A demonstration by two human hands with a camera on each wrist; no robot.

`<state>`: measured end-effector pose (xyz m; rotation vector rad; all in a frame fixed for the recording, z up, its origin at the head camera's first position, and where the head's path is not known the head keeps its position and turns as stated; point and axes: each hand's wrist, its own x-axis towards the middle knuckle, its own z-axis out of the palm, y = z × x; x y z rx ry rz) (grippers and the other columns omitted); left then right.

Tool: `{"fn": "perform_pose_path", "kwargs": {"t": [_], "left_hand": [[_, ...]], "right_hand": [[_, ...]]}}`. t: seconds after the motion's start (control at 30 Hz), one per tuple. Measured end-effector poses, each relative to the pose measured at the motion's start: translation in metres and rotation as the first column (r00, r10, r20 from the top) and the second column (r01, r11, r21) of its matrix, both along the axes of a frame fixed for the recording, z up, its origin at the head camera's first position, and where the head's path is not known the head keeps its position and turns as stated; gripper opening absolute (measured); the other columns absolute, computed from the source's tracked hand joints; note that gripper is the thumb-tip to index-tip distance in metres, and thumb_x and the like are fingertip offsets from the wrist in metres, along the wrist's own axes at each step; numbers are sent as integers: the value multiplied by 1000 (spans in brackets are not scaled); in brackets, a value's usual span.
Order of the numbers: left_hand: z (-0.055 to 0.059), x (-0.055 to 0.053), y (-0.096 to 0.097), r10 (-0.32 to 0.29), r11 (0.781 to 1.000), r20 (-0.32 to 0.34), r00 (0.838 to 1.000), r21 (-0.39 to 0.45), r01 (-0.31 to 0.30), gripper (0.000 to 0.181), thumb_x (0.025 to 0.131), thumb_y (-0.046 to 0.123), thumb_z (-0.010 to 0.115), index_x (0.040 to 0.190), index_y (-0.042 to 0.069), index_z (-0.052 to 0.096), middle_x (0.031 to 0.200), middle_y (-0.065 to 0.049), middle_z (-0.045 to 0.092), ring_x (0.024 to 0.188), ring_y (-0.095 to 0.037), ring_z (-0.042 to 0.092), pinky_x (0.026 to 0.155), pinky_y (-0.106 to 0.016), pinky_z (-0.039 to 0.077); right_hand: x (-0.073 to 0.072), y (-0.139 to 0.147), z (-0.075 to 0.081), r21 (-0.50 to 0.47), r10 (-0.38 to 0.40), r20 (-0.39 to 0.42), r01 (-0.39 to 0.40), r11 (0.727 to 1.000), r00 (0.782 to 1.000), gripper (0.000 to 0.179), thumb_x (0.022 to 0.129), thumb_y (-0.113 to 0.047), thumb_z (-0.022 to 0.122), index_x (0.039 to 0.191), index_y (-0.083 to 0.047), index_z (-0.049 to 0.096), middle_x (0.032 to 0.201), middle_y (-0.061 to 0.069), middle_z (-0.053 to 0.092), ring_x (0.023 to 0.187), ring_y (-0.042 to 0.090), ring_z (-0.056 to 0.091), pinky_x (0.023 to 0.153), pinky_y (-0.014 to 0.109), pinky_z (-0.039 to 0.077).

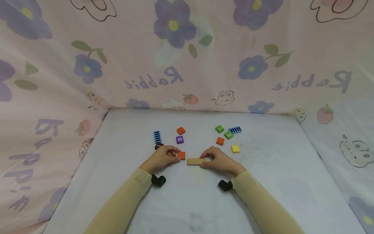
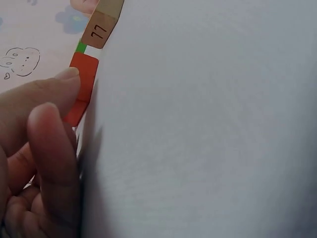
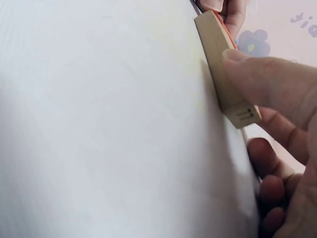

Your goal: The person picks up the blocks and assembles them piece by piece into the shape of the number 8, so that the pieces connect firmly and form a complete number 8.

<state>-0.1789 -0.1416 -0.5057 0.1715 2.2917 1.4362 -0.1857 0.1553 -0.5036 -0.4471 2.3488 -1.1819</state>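
Between thumb and fingers, my left hand (image 1: 162, 158) pinches an orange square tile (image 1: 181, 155); in the left wrist view the thumb lies on the face of that orange tile (image 2: 88, 74). My right hand (image 1: 219, 159) grips the right part of a plain wooden block (image 1: 193, 162), long and narrow. A dark mark like two strokes shows on the end of the wooden block (image 3: 218, 64) in the right wrist view. Tile and block sit close together with a small gap. Beside the left hand, a dark brown piece (image 1: 159, 146) is partly covered.
Behind the hands lie a blue barred tile (image 1: 157, 136), an orange tile (image 1: 180, 130) and a purple 8 tile (image 1: 179, 139). On the right are green tiles (image 1: 219, 129), another blue barred tile (image 1: 235, 130), an orange tile (image 1: 220, 141) and a yellow tile (image 1: 235, 149). Patterned fabric encloses the white table (image 1: 187, 201).
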Motion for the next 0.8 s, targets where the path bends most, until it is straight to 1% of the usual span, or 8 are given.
{"fn": "perform_pose_path", "kwargs": {"t": [0.1, 0.27, 0.33, 0.43, 0.57, 0.67, 0.8], "left_hand": [[0, 0, 1, 3, 1000, -11, 1000, -9, -3, 33, 82, 25, 79, 113, 20, 69, 90, -6, 60, 63, -17, 58, 61, -29, 47], [-1, -1, 4, 11, 1000, -26, 1000, 3, -11, 33, 83, 26, 78, 113, 20, 69, 91, -5, 60, 60, -15, 54, 56, -26, 44], [-1, -1, 4, 15, 1000, -25, 1000, 10, -14, 32, 83, 26, 78, 113, 20, 69, 91, -6, 60, 60, -15, 53, 55, -26, 44], [1, 0, 3, 21, 1000, -26, 999, -2, -21, 32, 83, 26, 78, 113, 21, 69, 92, -6, 60, 61, -16, 54, 55, -26, 44], [3, 0, 4, 26, 1000, -30, 999, -11, -27, 32, 83, 26, 78, 114, 21, 69, 92, -6, 59, 61, -16, 53, 55, -26, 43], [2, 1, 5, 31, 999, -30, 999, -14, -32, 33, 84, 27, 77, 115, 20, 69, 91, -6, 59, 60, -15, 52, 54, -25, 42], [0, 2, 6, 40, 999, -29, 999, -24, -41, 34, 84, 26, 77, 116, 20, 69, 90, -6, 59, 57, -14, 51, 51, -24, 40]], "right_hand": [[1, -3, 2, 30, -18, -20, 18, 999, 1000, 25, 78, -41, 80, 99, -33, 69, 107, -3, 53, 105, 20, 42, 96, 42, 31], [0, -8, 6, 76, -50, -33, 53, 996, 998, 24, 76, -44, 80, 96, -34, 69, 106, -4, 53, 108, 21, 40, 97, 44, 30], [0, -9, 6, 76, -54, -32, 56, 996, 998, 26, 75, -45, 81, 96, -33, 70, 107, -3, 53, 109, 22, 39, 97, 45, 30], [-1, -10, 5, 80, -55, -37, 57, 995, 998, 27, 75, -47, 81, 95, -34, 69, 106, -3, 53, 108, 21, 40, 95, 45, 31], [1, -11, 5, 73, -71, -33, 73, 995, 997, 25, 75, -45, 81, 94, -33, 70, 106, -2, 53, 107, 23, 39, 94, 45, 31], [2, -12, 5, 72, -84, -25, 86, 994, 996, 25, 74, -43, 82, 93, -32, 70, 106, -2, 53, 107, 23, 39, 94, 46, 31], [3, -12, 1, 89, -85, -18, 86, 992, 996, 28, 74, -47, 81, 94, -31, 70, 106, -3, 53, 106, 22, 40, 93, 46, 32]]}}
